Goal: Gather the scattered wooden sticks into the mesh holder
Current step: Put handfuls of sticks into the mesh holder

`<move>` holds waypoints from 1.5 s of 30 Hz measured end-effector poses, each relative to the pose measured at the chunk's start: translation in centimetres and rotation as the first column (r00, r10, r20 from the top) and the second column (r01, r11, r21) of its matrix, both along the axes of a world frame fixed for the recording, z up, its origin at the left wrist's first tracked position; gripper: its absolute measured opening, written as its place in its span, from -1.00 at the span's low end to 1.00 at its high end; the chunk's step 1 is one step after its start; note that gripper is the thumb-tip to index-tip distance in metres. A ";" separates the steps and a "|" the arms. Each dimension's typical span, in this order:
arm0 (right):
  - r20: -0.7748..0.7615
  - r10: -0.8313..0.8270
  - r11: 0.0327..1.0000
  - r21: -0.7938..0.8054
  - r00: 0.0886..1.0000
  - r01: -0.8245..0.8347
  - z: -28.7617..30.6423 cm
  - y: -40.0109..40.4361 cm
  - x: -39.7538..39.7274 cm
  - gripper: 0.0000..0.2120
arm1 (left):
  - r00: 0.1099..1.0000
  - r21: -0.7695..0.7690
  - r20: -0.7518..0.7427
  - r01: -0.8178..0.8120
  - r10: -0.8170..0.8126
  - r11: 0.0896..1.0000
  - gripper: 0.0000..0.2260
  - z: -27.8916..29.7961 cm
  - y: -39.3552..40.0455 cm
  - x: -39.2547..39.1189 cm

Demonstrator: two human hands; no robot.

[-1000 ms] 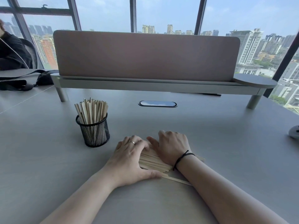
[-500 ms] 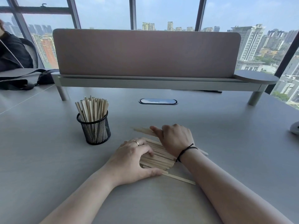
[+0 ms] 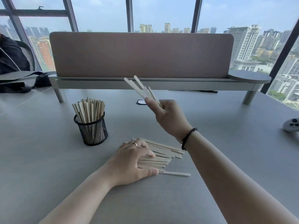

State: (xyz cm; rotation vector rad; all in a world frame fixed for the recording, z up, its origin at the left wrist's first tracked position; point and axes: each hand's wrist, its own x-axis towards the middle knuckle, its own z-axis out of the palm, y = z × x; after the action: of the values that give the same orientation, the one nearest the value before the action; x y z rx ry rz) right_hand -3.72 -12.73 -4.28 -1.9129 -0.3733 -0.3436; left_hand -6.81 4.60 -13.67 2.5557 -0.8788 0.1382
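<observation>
Sticks up: your right hand [image 3: 168, 115] now lifts a pinched few pale flat wooden sticks [image 3: 140, 88] off the pile [image 3: 163, 152], ready for the black mesh holder [image 3: 93, 131] at left; your left hand [image 3: 131, 160] presses flat.

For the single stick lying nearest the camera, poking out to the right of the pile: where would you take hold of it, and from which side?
Pinch the lone stick at its free right end, coming from above and the right. It lies flat on the table, and its left end runs to the left hand resting on the pile, so only the right part looks clear. A fingertip may need to tip it up first.
</observation>
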 end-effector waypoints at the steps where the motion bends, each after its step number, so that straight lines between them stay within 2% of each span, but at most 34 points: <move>1: -0.015 0.018 0.995 0.098 1.000 -0.016 0.4 -0.1 -0.2 -0.36 | 1.000 -0.007 -0.002 0.005 -0.005 1.000 -0.50 0.0 0.0 0.0; 5: -0.057 0.034 0.943 0.334 0.998 -0.013 0.4 -0.4 -0.5 -0.45 | 0.999 -0.010 -0.034 0.015 -0.015 1.000 -0.51 0.0 -0.2 -0.2; 11: -0.079 0.037 0.890 0.456 0.996 0.003 -3.0 -0.3 -0.7 -0.49 | 0.998 0.033 -0.069 0.003 -0.001 0.999 -0.68 0.1 -0.2 -0.7; 14: -0.103 0.025 0.890 0.455 0.994 0.025 -3.8 -0.4 -0.8 -0.53 | 0.996 0.030 -0.091 -0.013 0.016 0.999 -0.70 0.0 -0.2 -0.7; 18: -0.111 0.011 0.898 0.437 0.994 0.039 -4.3 -0.3 -1.2 -0.58 | 0.990 0.008 -0.138 -0.015 0.016 1.000 -0.61 -0.1 -0.1 -0.6; 23: -0.127 -0.004 0.930 0.365 0.992 0.051 -5.5 0.5 -1.6 -0.48 | 0.989 -0.051 -0.149 0.014 -0.022 0.999 -0.64 -0.2 0.2 -0.4; 26: -0.151 -0.012 0.931 0.360 0.989 0.066 -5.8 0.7 -1.9 -0.45 | 0.996 -0.037 -0.071 0.058 -0.061 0.998 -0.69 -0.2 0.3 -0.3; 31: -0.199 -0.040 0.917 0.383 0.979 0.115 -5.6 0.4 -1.8 -0.41 | 0.996 -0.029 -0.009 0.086 -0.086 0.996 -0.65 -0.2 0.2 -0.3; 38: -0.245 -0.042 0.864 0.477 0.969 0.159 -5.4 0.2 -1.3 -0.52 | 0.995 -0.100 0.024 0.103 -0.101 0.990 -0.87 -0.8 0.2 0.1; 45: -0.267 -0.020 0.841 0.516 0.963 0.161 -5.4 0.0 -1.5 -0.54 | 0.994 -0.051 0.084 0.075 -0.071 0.996 -0.87 -1.3 0.3 0.2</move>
State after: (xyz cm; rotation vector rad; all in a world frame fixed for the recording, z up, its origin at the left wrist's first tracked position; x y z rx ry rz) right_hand -5.24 -12.76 -9.69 -1.3973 -0.0036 -0.2302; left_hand -6.58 4.95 -14.96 2.4795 -0.9845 0.2425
